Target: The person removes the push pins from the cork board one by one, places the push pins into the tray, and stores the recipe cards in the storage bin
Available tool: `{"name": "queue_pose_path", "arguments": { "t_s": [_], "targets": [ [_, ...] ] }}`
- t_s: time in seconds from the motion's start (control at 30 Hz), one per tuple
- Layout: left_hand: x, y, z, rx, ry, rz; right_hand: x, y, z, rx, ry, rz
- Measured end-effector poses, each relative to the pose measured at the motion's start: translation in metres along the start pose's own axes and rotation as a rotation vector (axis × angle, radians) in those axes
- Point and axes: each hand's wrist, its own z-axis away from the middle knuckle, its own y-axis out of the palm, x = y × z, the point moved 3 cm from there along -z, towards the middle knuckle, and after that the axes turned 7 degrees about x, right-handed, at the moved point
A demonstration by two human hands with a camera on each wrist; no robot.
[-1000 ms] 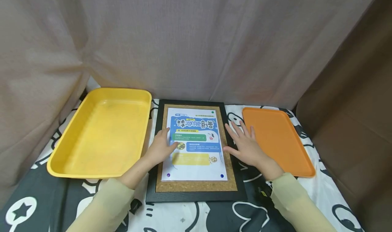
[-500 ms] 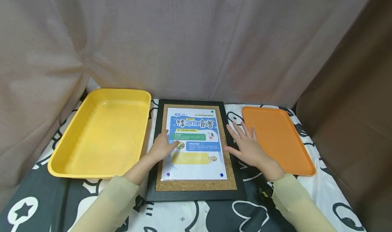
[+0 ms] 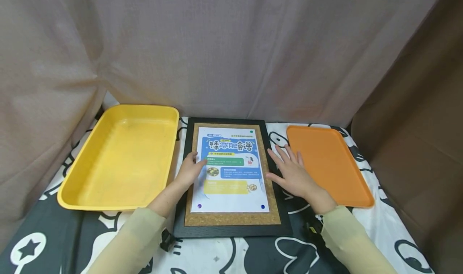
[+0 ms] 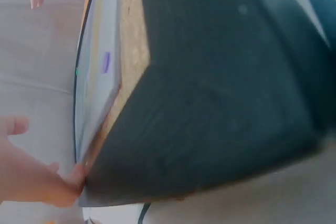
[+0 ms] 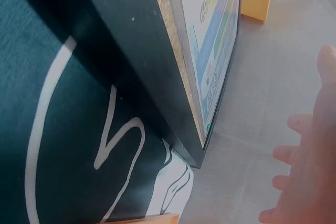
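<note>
One bare left hand shows on my head feed at the near-left border of a rectangular cork board with a wide black frame. Its fingers lie relaxed and unclenched, with the thumb out towards a white paper sheet printed in blue, green and yellow. I see nothing grasped in it, and from my station I cannot tell how firmly it touches the board. At the board's right border I have the bare right hand, released, its fingers straight and spread; whether they touch the frame I cannot tell.

The sheet lies in the middle of the board, with a round green pin at its upper right corner, a purple pin at the lower left and a blue pin at the lower right.

Left of the board I see a deep, glossy yellow tray; right of it, a shallow orange tray. Everything rests on a dark and white cloth with cartoon outlines, which spreads out on all sides of the board. Behind the board, a grey-brown fabric curtain hangs, creased towards the left. Well to the board's right, a darker brown drape stands in dimmer light. Pale yellow-green sleeves reach in from the board's near side.
</note>
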Motion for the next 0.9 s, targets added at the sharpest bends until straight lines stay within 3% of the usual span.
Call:
{"name": "queue_pose_path", "arguments": {
  "t_s": [0.17,0.37,0.5,0.63,0.77,0.9],
  "targets": [
    [0.005,-0.001,-0.004,-0.078,0.006,0.021,0.003,0.005,0.001,0.004,-0.01,-0.006],
    [0.007,-0.005,-0.011,-0.193,-0.01,-0.115,0.015,0.007,-0.003,-0.017,-0.006,-0.009],
    [0.004,-0.007,-0.014,-0.242,0.024,-0.199,0.03,0.007,-0.011,-0.029,0.025,-0.064],
    [0.003,-0.011,-0.017,-0.277,0.046,-0.228,0.049,0.009,-0.022,0.039,0.079,-0.31],
    [0.005,-0.014,-0.02,-0.272,0.042,-0.194,0.067,0.021,-0.037,0.176,0.1,-0.617],
    [0.005,-0.017,-0.023,-0.246,0.026,-0.154,0.088,0.037,-0.05,0.317,0.128,-0.758]
  ]
}}
